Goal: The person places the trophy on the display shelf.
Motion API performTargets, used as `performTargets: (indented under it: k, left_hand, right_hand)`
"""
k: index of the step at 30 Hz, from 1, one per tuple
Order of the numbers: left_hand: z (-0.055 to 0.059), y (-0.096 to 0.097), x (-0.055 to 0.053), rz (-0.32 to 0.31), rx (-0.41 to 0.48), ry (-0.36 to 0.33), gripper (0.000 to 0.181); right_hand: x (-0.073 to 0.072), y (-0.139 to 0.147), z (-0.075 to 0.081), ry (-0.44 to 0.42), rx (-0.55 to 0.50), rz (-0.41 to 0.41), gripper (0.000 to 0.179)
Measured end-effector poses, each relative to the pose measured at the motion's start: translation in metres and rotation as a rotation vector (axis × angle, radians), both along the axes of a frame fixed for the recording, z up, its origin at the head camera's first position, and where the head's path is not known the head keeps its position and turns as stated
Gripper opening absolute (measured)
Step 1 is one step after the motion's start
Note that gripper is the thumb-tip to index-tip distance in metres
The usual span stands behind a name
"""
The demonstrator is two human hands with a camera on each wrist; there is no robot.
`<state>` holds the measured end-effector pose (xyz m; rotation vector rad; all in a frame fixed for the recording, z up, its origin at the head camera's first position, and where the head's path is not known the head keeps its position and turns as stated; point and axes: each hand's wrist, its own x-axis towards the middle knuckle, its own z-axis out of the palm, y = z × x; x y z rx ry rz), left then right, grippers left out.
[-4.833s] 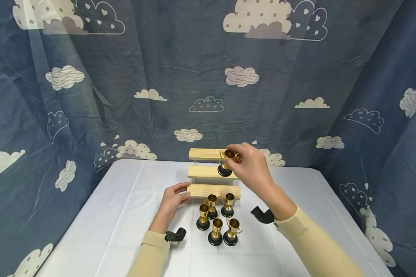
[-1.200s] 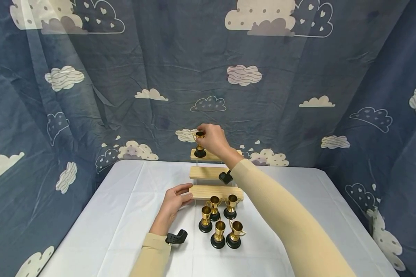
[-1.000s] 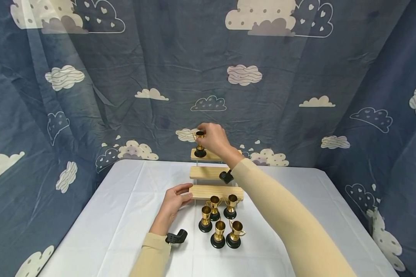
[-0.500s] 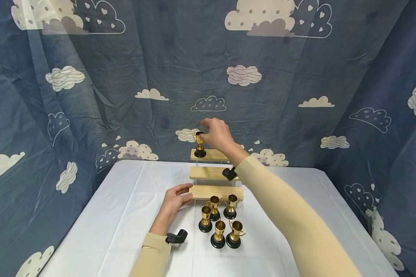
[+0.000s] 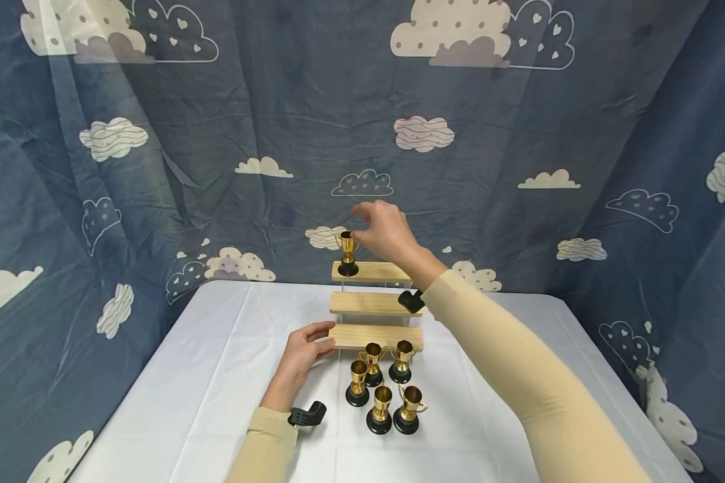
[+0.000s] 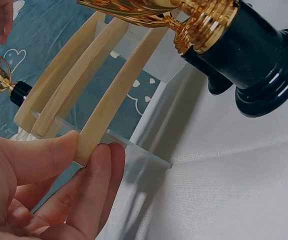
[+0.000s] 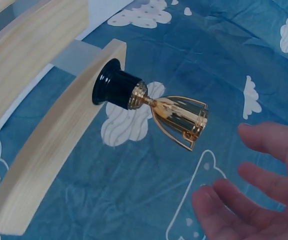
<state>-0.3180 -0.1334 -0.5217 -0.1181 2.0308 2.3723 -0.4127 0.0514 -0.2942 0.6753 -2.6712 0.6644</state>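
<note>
A small gold trophy cup [image 5: 347, 253] with a black base stands upright at the left end of the top plank [image 5: 377, 272] of a three-tier wooden shelf stand. Just right of its rim is my right hand [image 5: 392, 231]; in the right wrist view that hand [image 7: 264, 190] is apart from the trophy [image 7: 179, 117], fingers spread and holding nothing. My left hand [image 5: 298, 352] pinches the left end of the lowest plank [image 5: 377, 337], its thumb on one face and fingers on the other, as the left wrist view shows on the plank [image 6: 109, 112].
Several more trophies [image 5: 381, 406] stand upright in a loose group in front of the shelf stand on the white-covered table [image 5: 229, 402]. The middle plank [image 5: 368, 303] carries nothing visible. Behind hangs a dark blue cloud-patterned curtain [image 5: 314, 100].
My right hand carried the trophy up to the top plank's left end, released it there, and has drawn back up and to the right. The left hand keeps its grip on the lowest plank.
</note>
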Motion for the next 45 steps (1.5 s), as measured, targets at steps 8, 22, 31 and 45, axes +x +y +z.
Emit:
performTargets:
  k: [8,22,31,45]
  left_hand:
    - [0.0,0.001,0.0,0.004,0.011,-0.004,0.039]
    - [-0.003,0.003,-0.001,0.003,0.009,-0.006,0.039]
    - [-0.004,0.004,-0.001,-0.001,0.006,-0.012,0.04]
    - [-0.002,0.002,-0.001,0.013,0.021,-0.036,0.042]
  right_hand:
    - [0.014,0.015,0.004,0.04,0.014,0.017,0.046]
    - [0.046,0.037,0.005,0.072,0.069,0.093,0.048]
    - [0.065,0.053,-0.008,0.058,0.115,0.127,0.047]
    - [0.087,0.065,-0.035,0.008,0.174,0.188,0.045]
